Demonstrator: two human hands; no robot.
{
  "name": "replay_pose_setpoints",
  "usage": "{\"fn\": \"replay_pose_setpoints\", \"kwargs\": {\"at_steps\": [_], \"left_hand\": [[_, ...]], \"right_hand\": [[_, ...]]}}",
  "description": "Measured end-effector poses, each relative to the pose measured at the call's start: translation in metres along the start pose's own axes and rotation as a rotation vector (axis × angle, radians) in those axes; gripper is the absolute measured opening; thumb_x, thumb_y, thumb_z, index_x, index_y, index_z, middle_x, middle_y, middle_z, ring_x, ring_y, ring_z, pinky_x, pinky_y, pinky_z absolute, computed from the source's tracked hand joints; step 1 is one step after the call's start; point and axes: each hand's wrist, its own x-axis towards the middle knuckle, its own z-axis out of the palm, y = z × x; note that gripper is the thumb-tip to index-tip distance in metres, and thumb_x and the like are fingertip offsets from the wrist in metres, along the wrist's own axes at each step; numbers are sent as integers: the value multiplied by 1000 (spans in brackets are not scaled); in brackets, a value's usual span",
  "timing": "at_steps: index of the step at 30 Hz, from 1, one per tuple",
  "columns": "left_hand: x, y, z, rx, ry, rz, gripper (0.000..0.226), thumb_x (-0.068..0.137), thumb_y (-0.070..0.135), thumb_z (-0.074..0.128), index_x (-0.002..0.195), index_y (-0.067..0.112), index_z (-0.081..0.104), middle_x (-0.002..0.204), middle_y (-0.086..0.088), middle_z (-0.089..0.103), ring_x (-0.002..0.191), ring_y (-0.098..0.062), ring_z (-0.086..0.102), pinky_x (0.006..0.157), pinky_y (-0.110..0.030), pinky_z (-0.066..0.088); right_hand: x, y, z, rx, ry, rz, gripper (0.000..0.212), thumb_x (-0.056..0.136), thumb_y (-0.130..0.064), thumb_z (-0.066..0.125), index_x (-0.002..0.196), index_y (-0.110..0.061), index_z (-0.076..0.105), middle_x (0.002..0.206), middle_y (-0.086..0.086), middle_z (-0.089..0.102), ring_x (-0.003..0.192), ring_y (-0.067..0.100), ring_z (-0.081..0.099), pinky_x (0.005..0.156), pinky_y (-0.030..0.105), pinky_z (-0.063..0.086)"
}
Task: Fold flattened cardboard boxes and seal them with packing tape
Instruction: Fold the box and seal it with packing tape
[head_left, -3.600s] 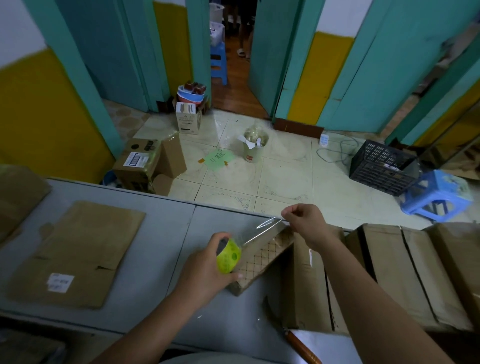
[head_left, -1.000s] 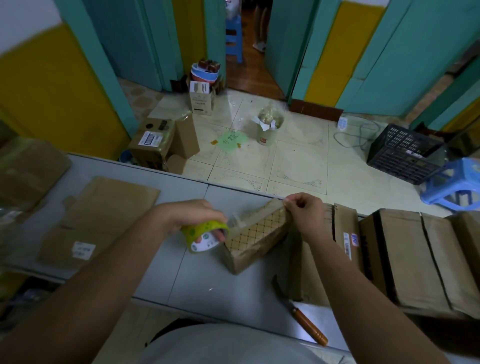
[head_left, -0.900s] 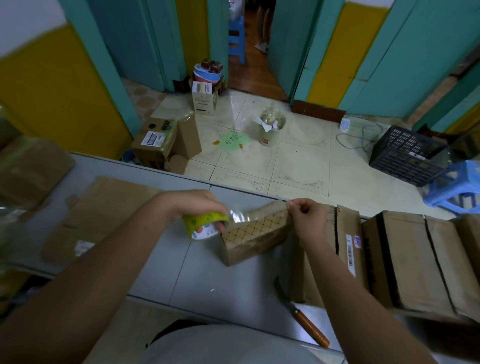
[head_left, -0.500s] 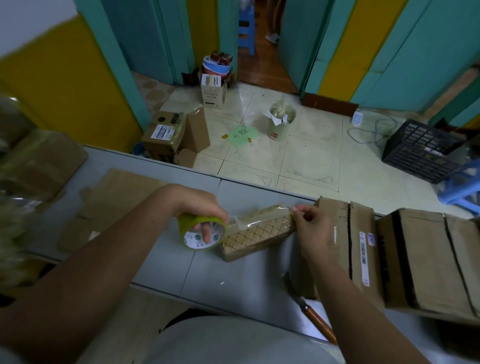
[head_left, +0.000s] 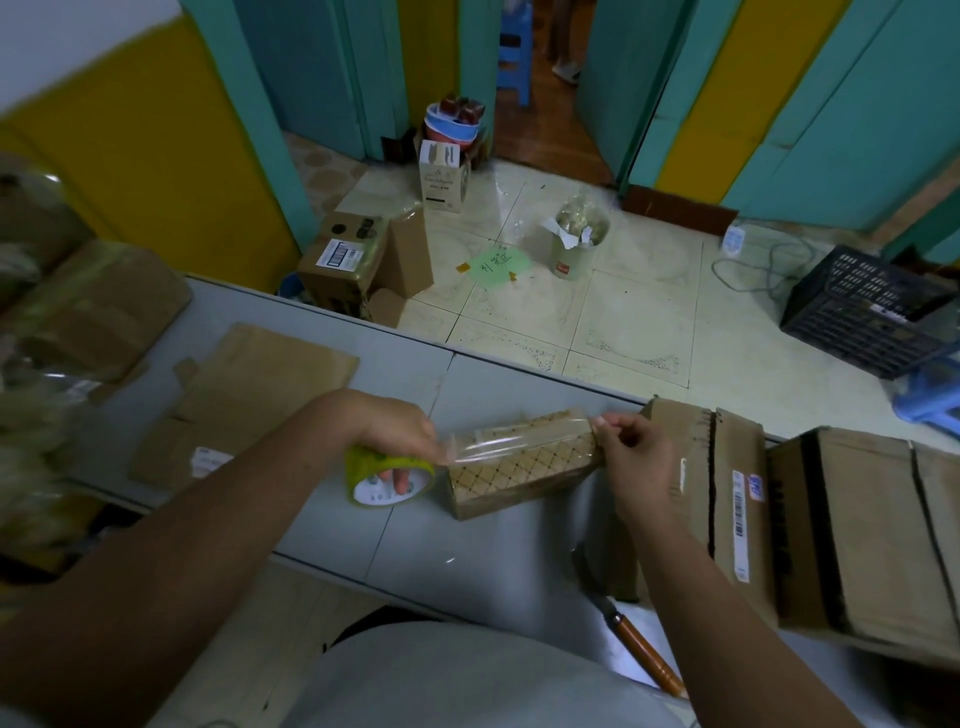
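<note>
A small brown box (head_left: 519, 473) with a diamond pattern on its near side lies on the grey table (head_left: 467, 551). A strip of clear tape (head_left: 519, 439) runs along its top. My left hand (head_left: 400, 431) grips the yellow-green tape roll (head_left: 387, 480) at the box's left end, fingers through its core. My right hand (head_left: 631, 449) pinches the tape's free end down at the box's right end. A flattened cardboard box (head_left: 249, 400) lies to the left on the table.
Several brown cardboard boxes (head_left: 810, 530) stand in a row on the right. A knife with a wooden handle (head_left: 641, 649) lies at the near edge. Wrapped cardboard bundles (head_left: 88, 312) sit far left. On the floor beyond are boxes, a bucket, a black crate (head_left: 872, 306) and a blue stool.
The tape strip has come down from in the air onto the box top. My left hand has pulled the roll down past the box's left end, while the right hand pins the tape end.
</note>
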Motion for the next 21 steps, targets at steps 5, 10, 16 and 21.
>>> {"fn": "replay_pose_setpoints", "kwargs": {"at_steps": [5, 10, 16, 21], "left_hand": [[2, -11, 24, 15, -13, 20, 42, 105, 64, 45, 118, 27, 61, 84, 1, 78, 51, -5, 66, 58, -14, 50], [1, -11, 24, -84, -45, 34, 49, 101, 64, 55, 121, 20, 65, 85, -3, 79, 57, -8, 69, 57, -17, 52], [3, -13, 27, -209, -89, 38, 56, 97, 63, 64, 123, 14, 63, 94, -19, 78, 54, -11, 65, 54, -20, 52], [1, -12, 29, -192, -110, 52, 57, 97, 67, 60, 126, 18, 63, 99, -15, 79, 64, -16, 69, 57, -21, 54]], "right_hand": [[-4, 2, -1, 6, -24, -1, 6, 96, -19, 71, 100, -18, 75, 92, -3, 73, 91, 11, 69, 84, 29, 58], [-3, -1, -3, 39, -24, 12, 5, 96, -17, 71, 100, -17, 75, 93, -2, 74, 90, 9, 68, 83, 28, 58], [-3, -1, -4, 40, -35, 17, 9, 97, -17, 70, 103, -13, 75, 95, 0, 74, 92, 13, 70, 84, 29, 58], [-5, -1, -6, 35, -42, 22, 10, 97, -17, 69, 104, -13, 75, 95, -1, 74, 93, 12, 70, 85, 31, 60]]}}
